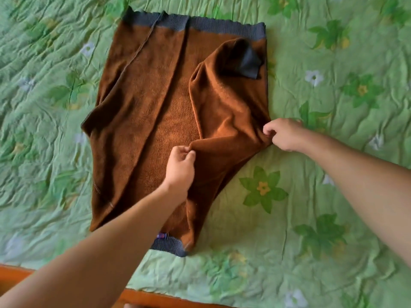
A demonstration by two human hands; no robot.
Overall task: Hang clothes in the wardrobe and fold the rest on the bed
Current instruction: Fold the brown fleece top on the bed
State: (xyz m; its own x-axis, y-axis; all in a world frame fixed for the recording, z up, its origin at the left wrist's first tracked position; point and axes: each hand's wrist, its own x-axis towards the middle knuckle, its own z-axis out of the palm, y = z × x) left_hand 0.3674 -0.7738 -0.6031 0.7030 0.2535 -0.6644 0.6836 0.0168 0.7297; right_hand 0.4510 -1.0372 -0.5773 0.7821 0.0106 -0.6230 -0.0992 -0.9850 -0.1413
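Observation:
A brown fleece garment (153,112) with grey ribbed hems lies spread on the bed, one hem at the far end and one near me. Its right sleeve, ending in a grey cuff (250,63), is folded in over the body. My left hand (180,167) pinches a ridge of the brown fabric at the sleeve's inner fold near the middle. My right hand (283,134) pinches the garment's right edge at the shoulder of that sleeve. A thin dark cord (142,47) trails down from the far hem.
The bed is covered by a crumpled green sheet (322,107) with a leaf and flower print. A wooden bed frame edge (20,274) runs along the bottom left. A small blue and red label (162,235) sits by the near hem.

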